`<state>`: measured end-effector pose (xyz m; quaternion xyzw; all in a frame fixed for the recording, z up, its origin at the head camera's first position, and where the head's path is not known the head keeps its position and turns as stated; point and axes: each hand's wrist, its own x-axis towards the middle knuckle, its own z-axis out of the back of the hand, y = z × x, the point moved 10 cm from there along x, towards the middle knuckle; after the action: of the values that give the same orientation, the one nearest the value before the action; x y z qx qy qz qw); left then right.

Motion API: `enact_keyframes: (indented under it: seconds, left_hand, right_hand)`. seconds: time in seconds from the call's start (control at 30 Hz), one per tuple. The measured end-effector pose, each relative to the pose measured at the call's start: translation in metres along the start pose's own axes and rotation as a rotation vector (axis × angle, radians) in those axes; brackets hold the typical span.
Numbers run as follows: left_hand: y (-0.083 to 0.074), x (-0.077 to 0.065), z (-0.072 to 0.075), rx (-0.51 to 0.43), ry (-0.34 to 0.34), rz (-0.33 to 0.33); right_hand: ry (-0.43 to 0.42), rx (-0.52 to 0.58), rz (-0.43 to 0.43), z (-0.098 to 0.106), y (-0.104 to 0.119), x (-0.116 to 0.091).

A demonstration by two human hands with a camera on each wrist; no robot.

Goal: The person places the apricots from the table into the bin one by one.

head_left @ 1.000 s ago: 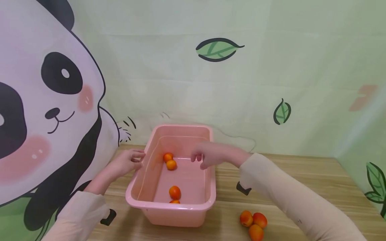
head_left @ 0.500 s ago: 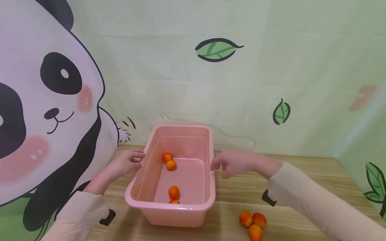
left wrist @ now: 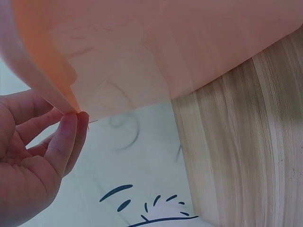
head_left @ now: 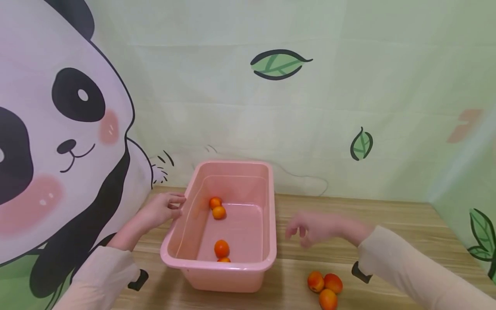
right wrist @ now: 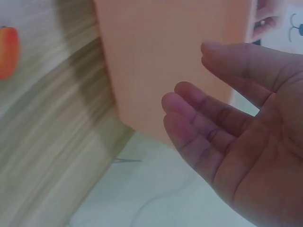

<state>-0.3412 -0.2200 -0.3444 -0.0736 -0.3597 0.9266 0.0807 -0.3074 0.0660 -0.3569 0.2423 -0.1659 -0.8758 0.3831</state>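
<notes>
Count: one pink tub [head_left: 244,232]; seven orange-red fruits [head_left: 221,249] in sight, four inside the tub and three on the wood-grain tabletop [head_left: 407,219]; two hands; two pale sleeves [head_left: 108,269], each with a small black piece [head_left: 138,280] near the cuff. Tub: upright, rectangular with rounded corners, longer front to back, smooth rolled rim, a shallow line running round the inner wall, shiny floor. It stands on the tabletop, left of centre, far end close to the backdrop [head_left: 193,86]. Fruits: small, round to slightly oval, smooth, orange flushed with red. Inside, a far pair [head_left: 218,212] touches near the left wall; the other two lie toward the near end, the closest mostly hidden by the rim. Outside, a trio [head_left: 328,299] sits clustered on the tabletop, right of the tub's near end. Left hand [head_left: 160,210] grips the tub's left rim, thumb and fingertips pinching the edge. Right hand [head_left: 315,228] is in the air right of the tub, fingers loosely bent, thumb apart from them; slightly blurred. Backdrop: pale green, one printed panda [head_left: 42,142] at left, two separate printed leaves [head_left: 276,64] facing.
</notes>
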Motion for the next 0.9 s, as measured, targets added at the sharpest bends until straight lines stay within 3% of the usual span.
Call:
enact_keyframes:
  seconds: [0.17, 0.43, 0.67, 0.9]
  left_hand:
    - [0.000, 0.000, 0.000, 0.004, -0.001, -0.002]
    - [0.001, 0.000, 0.001, 0.016, -0.005, 0.013]
    - [0.001, 0.000, 0.001, 0.031, -0.009, 0.009]
    - [0.002, 0.001, 0.001, 0.023, -0.001, 0.013]
  right_hand:
    - [0.032, -0.013, -0.005, -0.018, -0.011, -0.001]
    - [0.075, 0.073, -0.056, -0.042, -0.032, -0.004]
    - [0.088, 0.068, -0.008, -0.058, -0.041, -0.004]
    - [0.075, 0.112, -0.107, -0.076, -0.059, -0.008]
